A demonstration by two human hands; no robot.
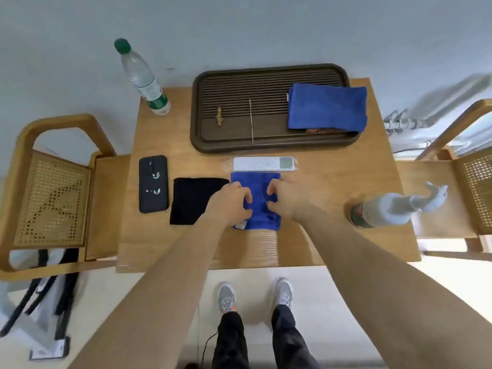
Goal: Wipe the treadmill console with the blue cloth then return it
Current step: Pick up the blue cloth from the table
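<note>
Wooden bench [332, 198]: your left hand [231, 199] and right hand [282, 196] both pinch the blue cloth [257, 182]; no treadmill visible, so progress is unclear.

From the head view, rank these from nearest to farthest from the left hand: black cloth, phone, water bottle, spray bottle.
Measured from the left hand:
1. Black cloth, right beside it on the left.
2. Phone, further left, past the cloth.
3. Spray bottle, across on the right side.
4. Water bottle, at the far left corner.
</note>
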